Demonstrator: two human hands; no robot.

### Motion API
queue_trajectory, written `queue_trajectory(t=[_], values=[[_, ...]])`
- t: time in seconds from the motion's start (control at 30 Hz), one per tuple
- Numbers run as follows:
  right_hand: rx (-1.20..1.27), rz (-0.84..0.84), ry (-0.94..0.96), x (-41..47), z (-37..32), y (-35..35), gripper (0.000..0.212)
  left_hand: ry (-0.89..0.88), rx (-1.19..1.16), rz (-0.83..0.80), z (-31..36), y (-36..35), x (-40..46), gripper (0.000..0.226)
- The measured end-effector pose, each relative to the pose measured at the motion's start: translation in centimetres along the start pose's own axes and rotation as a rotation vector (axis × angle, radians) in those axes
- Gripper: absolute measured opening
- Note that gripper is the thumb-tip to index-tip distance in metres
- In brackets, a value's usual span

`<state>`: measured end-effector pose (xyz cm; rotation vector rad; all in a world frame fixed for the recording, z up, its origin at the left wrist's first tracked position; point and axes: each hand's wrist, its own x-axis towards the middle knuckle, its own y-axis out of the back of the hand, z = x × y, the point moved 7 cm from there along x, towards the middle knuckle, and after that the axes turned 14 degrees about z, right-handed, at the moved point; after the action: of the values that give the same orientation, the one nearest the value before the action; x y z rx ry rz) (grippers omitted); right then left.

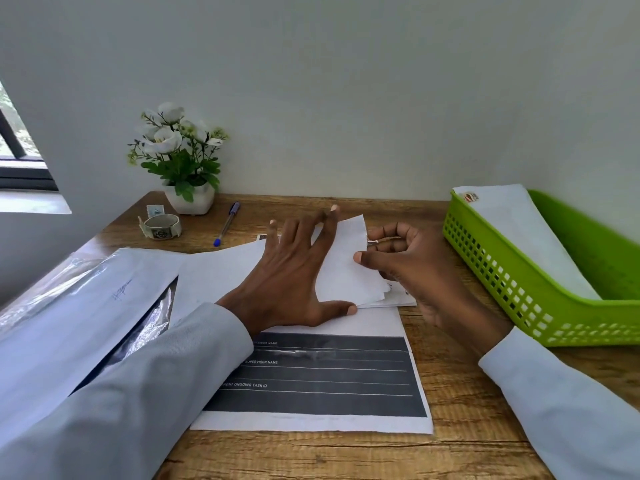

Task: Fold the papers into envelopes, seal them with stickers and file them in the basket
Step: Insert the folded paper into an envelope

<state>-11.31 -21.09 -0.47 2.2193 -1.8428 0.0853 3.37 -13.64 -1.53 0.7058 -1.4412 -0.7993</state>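
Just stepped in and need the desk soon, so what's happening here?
A person is folding a white sheet of paper on the wooden desk. The left hand lies spread flat on the sheet, pressing it down, while the right hand pinches its right edge. It lies on a printed form. The green basket on the right already holds one sealed envelope. A sticker roll and blue pen sit near the flower pot.

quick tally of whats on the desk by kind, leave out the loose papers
green basket: 1
sealed envelope in the basket: 1
blue pen: 1
sticker roll: 1
potted flowers: 1
total: 5
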Motion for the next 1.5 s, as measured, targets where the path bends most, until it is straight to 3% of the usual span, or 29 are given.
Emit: queue_trajectory(t=[0.23,0.37,0.5,0.8,1.0,1.37,1.5], values=[[0.134,-0.092,-0.152,0.5,0.8,-0.9,0.041,-0.022,-0.043,0.000,0.4,0.1,-0.1,0.125],[0.138,-0.077,-0.155,0.7,1.0,-0.9,0.031,-0.030,-0.045,0.032,0.7,0.5,-0.1,0.130],[0.141,-0.058,-0.094,0.7,0.6,-0.5,0.026,0.025,-0.053,-0.001,0.4,0.2,-0.2,0.136],[0.021,0.015,0.092,0.0,-0.4,-1.5,0.047,-0.030,-0.144,0.029,1.7,0.2,-0.3,0.129],[0.124,0.007,-0.006,1.0,-0.1,-0.8,0.036,0.029,-0.092,-0.027,1.4,-0.1,-0.3,0.136],[0.304,-0.160,-0.241,1.6,0.1,-0.7,0.042,-0.013,-0.042,0.042,1.8,0.7,-0.1,0.131],[0.384,-0.176,-0.259,1.7,-0.1,-0.5,0.032,-0.019,-0.020,0.058,1.7,0.8,0.0,0.129]])
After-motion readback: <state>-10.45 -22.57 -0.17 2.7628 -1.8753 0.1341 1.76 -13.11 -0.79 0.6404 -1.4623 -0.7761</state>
